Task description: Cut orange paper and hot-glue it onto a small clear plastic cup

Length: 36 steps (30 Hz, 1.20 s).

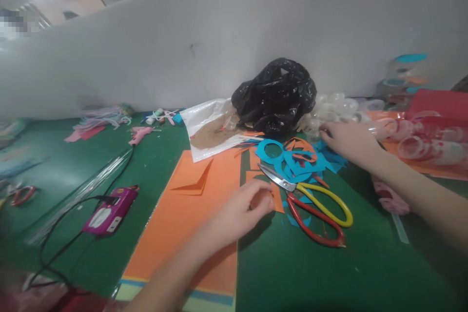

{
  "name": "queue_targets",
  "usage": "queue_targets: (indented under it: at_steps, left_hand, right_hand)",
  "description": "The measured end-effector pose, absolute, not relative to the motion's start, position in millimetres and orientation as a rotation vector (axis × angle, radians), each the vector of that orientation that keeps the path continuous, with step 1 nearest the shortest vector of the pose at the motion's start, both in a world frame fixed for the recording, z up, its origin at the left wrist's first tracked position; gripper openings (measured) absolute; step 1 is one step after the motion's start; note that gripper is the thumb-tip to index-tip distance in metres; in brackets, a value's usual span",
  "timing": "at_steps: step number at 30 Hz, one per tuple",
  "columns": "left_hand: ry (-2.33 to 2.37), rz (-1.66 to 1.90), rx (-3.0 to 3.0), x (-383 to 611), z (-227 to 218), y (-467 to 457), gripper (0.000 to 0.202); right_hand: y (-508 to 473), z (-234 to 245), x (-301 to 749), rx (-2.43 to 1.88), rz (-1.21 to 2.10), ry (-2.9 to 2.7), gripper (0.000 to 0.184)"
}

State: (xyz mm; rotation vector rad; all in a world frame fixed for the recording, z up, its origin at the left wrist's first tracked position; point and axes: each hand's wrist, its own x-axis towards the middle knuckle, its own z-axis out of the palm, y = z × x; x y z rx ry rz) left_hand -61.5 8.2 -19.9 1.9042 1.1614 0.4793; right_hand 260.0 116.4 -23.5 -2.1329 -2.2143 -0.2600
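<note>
My left hand [244,212] rests on the right edge of a stack of orange foam sheets [190,214], its fingers curled together around a small orange piece [277,201]. Just to its right lie scissors [314,204] with one yellow and one red handle. My right hand [347,140] reaches far right toward a heap of clear plastic cups [336,107], palm down, fingers bent at the cups' edge; whether it holds one is hidden. Blue and orange paper cut-outs [288,156] lie between the hands.
A black plastic bag [276,95] sits by the grey partition wall [219,44]. A clear bag of brown powder [212,131], a pink glue gun [141,133], a magenta device with a black cable [109,210], clear sticks [84,190] and tape rings [417,144] lie on the green table [329,273].
</note>
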Motion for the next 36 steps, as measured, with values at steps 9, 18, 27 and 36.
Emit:
queue_targets:
  at_steps: [9, 18, 27, 36]
  left_hand:
    - [1.135, 0.588, 1.967, -62, -30, 15, 0.024]
    - [1.064, 0.761, 1.996, -61, -21, 13, 0.042]
    - [0.937, 0.758, 2.071, -58, -15, -2, 0.061]
    - [0.882, 0.856, 2.114, -56, -19, 0, 0.037]
  right_hand:
    - [102, -13, 261, -2.038, -0.417, -2.016, 0.045]
    - [43, 22, 230, -1.620, -0.680, -1.957, 0.047]
    - [-15, 10, 178, -1.639, 0.797, -1.646, 0.034]
    - [-30, -18, 170, -1.449, 1.206, -1.419, 0.043]
